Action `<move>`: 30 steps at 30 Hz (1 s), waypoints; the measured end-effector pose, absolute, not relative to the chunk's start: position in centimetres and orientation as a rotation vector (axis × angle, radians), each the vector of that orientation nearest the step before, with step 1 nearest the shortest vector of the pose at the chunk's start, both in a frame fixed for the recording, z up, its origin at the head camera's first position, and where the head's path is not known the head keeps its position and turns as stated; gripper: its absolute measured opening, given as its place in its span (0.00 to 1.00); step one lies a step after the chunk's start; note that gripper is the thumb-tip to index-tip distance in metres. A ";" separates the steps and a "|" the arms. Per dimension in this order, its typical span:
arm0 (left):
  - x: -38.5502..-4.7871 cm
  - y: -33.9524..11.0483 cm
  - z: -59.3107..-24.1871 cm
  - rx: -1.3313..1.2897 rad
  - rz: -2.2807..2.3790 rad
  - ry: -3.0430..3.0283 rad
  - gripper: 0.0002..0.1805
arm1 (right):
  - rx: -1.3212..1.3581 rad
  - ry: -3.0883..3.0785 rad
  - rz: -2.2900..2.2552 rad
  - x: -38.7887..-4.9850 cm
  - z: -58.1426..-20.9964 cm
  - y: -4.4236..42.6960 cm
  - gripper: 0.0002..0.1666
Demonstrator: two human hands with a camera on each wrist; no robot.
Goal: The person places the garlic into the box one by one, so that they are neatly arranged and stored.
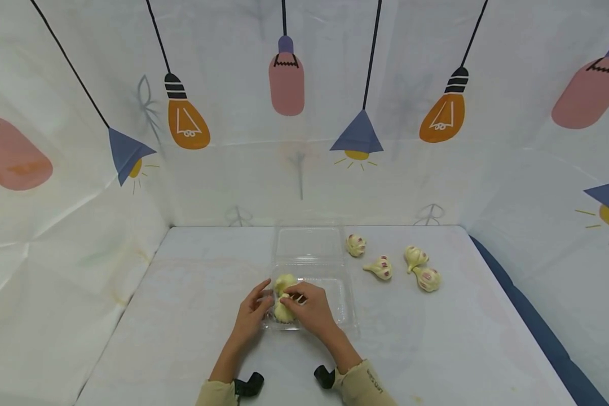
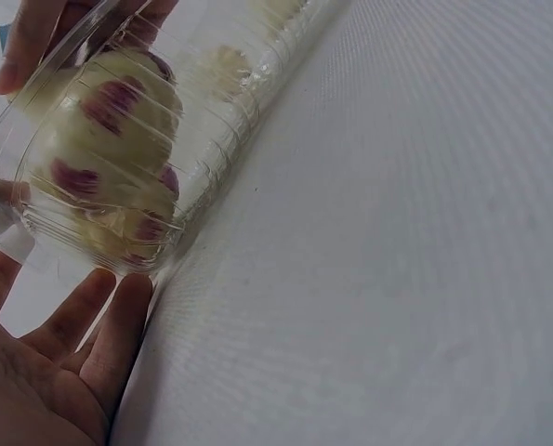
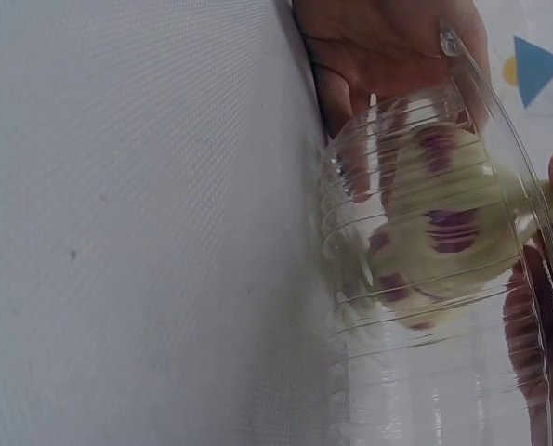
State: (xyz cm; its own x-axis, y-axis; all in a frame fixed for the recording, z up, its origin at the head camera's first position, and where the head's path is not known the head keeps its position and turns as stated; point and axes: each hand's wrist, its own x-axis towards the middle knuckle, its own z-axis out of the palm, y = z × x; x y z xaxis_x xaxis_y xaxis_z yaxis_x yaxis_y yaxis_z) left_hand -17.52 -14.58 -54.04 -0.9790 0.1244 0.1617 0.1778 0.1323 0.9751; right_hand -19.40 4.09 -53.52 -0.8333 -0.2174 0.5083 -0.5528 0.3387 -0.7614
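Observation:
A clear plastic container lies open on the white table, its lid hinged back. Two garlic bulbs are inside at its left: one behind, one nearer the front. My right hand pinches the front bulb's stem between thumb and fingers, also visible in the right wrist view, where the bulb shows through the ribbed wall. My left hand touches the container's left side with fingers spread. Seen in the left wrist view, fingertips of my left hand rest against the wall beside a bulb.
Several garlic bulbs lie right of the container: one by the lid, one nearer, and two close together farther right. A white sheet printed with lamps hangs around the table.

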 end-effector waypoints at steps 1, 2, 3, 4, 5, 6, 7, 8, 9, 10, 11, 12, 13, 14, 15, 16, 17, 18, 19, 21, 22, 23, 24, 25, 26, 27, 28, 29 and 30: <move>-17.6 -14.6 -54.0 -0.312 -2.018 -2.334 0.25 | 0.686 -2.293 1.494 -19.4 -53.5 4.1 0.08; -17.6 -14.6 -54.1 -0.313 -2.015 -2.335 0.25 | 0.689 -2.291 1.496 -19.4 -53.4 4.0 0.08; -17.6 -14.6 -54.0 -0.313 -2.016 -2.334 0.25 | 0.692 -2.291 1.497 -19.4 -53.4 4.0 0.08; -17.7 -14.6 -54.1 -0.312 -2.015 -2.334 0.25 | 0.694 -2.291 1.499 -19.5 -53.4 4.0 0.08; -17.7 -14.6 -54.1 -0.308 -2.013 -2.335 0.25 | 0.696 -2.290 1.497 -19.4 -53.3 4.0 0.08; -17.7 -14.6 -54.0 -0.303 -2.012 -2.337 0.25 | 0.698 -2.290 1.499 -19.4 -53.3 4.0 0.08; -17.6 -14.6 -54.0 -0.301 -2.010 -2.341 0.24 | 0.699 -2.295 1.502 -19.3 -53.2 4.1 0.09; -17.6 -14.6 -54.0 -0.301 -2.009 -2.345 0.24 | 0.699 -2.301 1.503 -19.2 -53.2 4.1 0.09; -17.5 -14.5 -54.1 -0.302 -2.007 -2.349 0.24 | 0.699 -2.307 1.501 -19.2 -53.3 4.1 0.09; -17.5 -14.5 -54.1 -0.303 -2.007 -2.351 0.24 | 0.696 -2.317 1.499 -19.1 -53.3 4.1 0.09; -17.4 -14.5 -54.0 -0.306 -2.006 -2.351 0.24 | 0.695 -2.325 1.496 -19.1 -53.3 4.1 0.09; -17.3 -14.5 -54.1 -0.311 -2.005 -2.349 0.24 | 0.695 -2.336 1.496 -19.0 -53.3 4.1 0.09; -17.3 -14.5 -54.0 -0.316 -2.007 -2.344 0.24 | 0.695 -2.347 1.492 -19.0 -53.3 4.1 0.09; -17.3 -14.5 -54.0 -0.320 -2.006 -2.337 0.24 | 0.697 -2.351 1.486 -19.0 -53.3 4.1 0.09; -17.3 -14.5 -54.0 -0.321 -2.005 -2.329 0.24 | 0.701 -2.354 1.483 -19.1 -53.2 4.1 0.09; -17.3 -14.5 -54.0 -0.323 -2.008 -2.321 0.24 | 0.702 -2.359 1.481 -19.0 -53.1 4.1 0.09; -17.4 -14.5 -54.0 -0.325 -2.008 -2.315 0.24 | 0.707 -2.359 1.476 -19.1 -53.1 4.0 0.09; -17.4 -14.5 -54.0 -0.325 -2.016 -2.308 0.24 | 0.710 -2.360 1.477 -19.1 -53.1 4.0 0.10; -17.4 -14.5 -54.0 -0.325 -2.023 -2.303 0.24 | 0.714 -2.360 1.473 -19.1 -53.1 4.0 0.09; -17.5 -14.5 -54.1 -0.321 -2.037 -2.301 0.24 | 0.718 -2.366 1.467 -19.1 -53.1 4.0 0.09; -17.5 -14.5 -54.1 -0.319 -2.046 -2.300 0.24 | 0.718 -2.371 1.465 -19.1 -53.2 4.0 0.09; -17.5 -14.5 -54.2 -0.316 -2.052 -2.300 0.24 | 0.719 -2.376 1.467 -19.1 -53.2 4.0 0.09; -17.6 -14.5 -54.2 -0.312 -2.059 -2.301 0.24 | 0.718 -2.382 1.468 -19.1 -53.2 4.0 0.09; -17.6 -14.5 -54.3 -0.307 -2.059 -2.306 0.25 | 0.717 -2.390 1.467 -19.1 -53.3 4.0 0.09; -17.7 -14.6 -54.8 -0.297 -2.054 -2.311 0.25 | 0.717 -2.396 1.465 -19.1 -53.3 4.0 0.09; -17.7 -14.6 -54.8 -0.292 -2.056 -2.317 0.25 | 0.719 -2.398 1.462 -19.1 -53.3 4.0 0.09; -17.7 -14.6 -54.8 -0.287 -2.057 -2.325 0.25 | 0.721 -2.399 1.460 -19.1 -53.3 4.0 0.09; -17.7 -14.7 -54.9 -0.287 -2.059 -2.327 0.25 | 0.725 -2.398 1.455 -19.1 -53.3 4.0 0.09; -17.7 -14.7 -55.0 -0.291 -2.057 -2.327 0.25 | 0.728 -2.396 1.450 -19.1 -53.4 4.0 0.09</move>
